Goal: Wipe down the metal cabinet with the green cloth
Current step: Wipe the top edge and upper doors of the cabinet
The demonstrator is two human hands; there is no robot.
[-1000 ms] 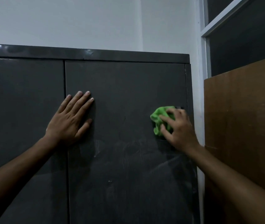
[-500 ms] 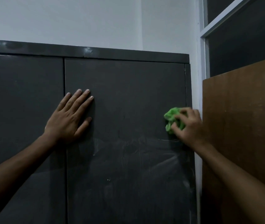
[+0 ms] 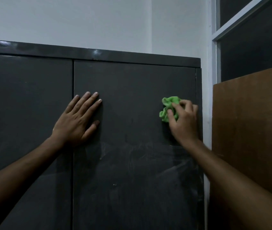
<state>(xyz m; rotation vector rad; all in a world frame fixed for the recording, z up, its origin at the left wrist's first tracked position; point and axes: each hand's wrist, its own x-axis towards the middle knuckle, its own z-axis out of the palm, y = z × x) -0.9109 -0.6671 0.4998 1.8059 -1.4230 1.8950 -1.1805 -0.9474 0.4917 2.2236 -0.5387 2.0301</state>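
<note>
Mid-wipe on the cabinet, right door. Right hand is gripping the cloth, bunched into a wad, and pressing it against the door near its right edge, about mid-height in view. Fingers are curling over the wad; most of it is sticking out up and left of the hand.

Left hand is lying flat on the same door, fingers straight and spread, just right of the centre seam. It's holding nothing, likely bracing the door shut.

Streaks and smears are showing on the lower part of the right door, below both hands. Upper part is looking more even, though the light is dim, so hard to call it clean.

Judgement: still plenty to do. Next move probably calls for sweeping the cloth across and down into that smeared zone, keeping pressure on.

Both doors are closed, so I can't tell what's inside. A brown board is standing just beside the cabinet's right side.
</note>
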